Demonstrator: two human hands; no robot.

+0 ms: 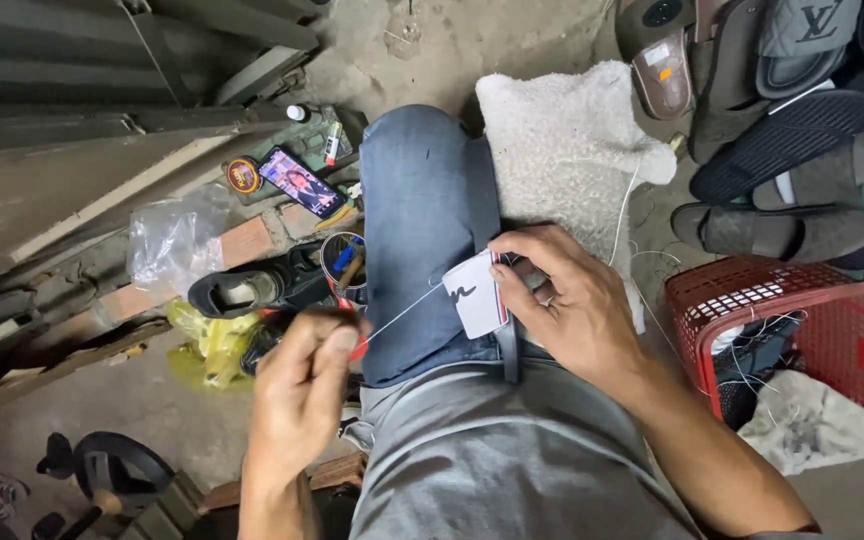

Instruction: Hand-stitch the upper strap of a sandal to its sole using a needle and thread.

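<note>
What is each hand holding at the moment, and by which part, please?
The right hand pins a white shoe piece by its right edge against the knee. The left hand pinches the near end of a taut white thread running to it.

Left of the raised knee, a black shoe (pixel 252 287), a tin of tools (pixel 343 258) and a crinkled plastic bag (pixel 172 240) crowd the floor. Right, a red plastic basket (pixel 792 320) blocks; bare concrete floor (pixel 142 410) lies open lower left.
</note>
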